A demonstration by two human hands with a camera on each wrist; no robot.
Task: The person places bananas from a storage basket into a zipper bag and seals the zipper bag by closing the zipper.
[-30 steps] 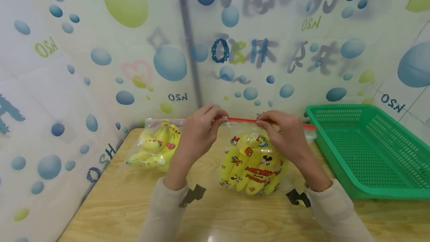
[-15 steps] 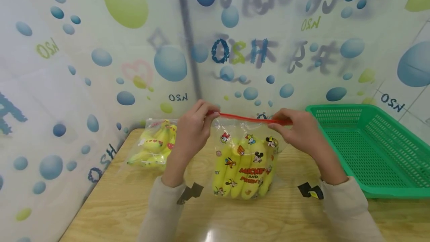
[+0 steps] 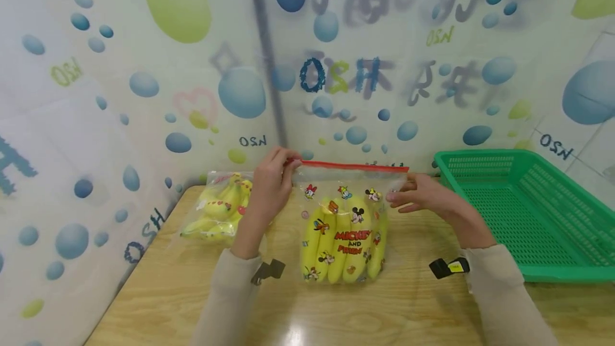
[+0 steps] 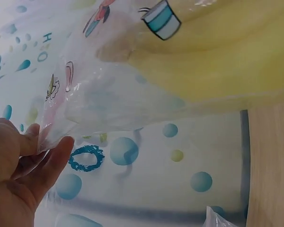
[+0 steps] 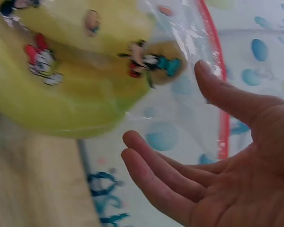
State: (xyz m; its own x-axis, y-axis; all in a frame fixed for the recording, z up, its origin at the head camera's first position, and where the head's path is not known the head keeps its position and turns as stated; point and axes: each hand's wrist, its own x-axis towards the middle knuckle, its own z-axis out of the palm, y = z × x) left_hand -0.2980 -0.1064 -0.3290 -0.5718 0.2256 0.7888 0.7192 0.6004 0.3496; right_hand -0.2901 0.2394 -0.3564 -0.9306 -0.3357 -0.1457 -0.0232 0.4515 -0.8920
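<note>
A clear zip bag [image 3: 343, 180] printed with cartoon figures holds several yellow bananas [image 3: 312, 242]. Its red zip strip [image 3: 355, 166] runs straight along the top from end to end. My left hand [image 3: 270, 183] pinches the bag's upper left corner; thumb and fingers on the plastic also show in the left wrist view. At the bag's right edge is my right hand [image 3: 430, 196], its fingers spread and gripping nothing. In the right wrist view the thumb [image 5: 217, 90] and fingers lie either side of that edge. Whether they touch the plastic I cannot tell.
Another clear bag [image 3: 218, 212] of bananas lies at the left on the wooden table [image 3: 307, 314]. A green perforated basket [image 3: 473, 156] stands at the right, close to my right arm. A curtain [image 3: 230, 25] patterned with bubbles hangs behind the table.
My right hand has slid right along the red strip, let go of it, and dropped slightly with fingers spread. My left hand has moved left, shifting the bag left and drawing the strip straight.
</note>
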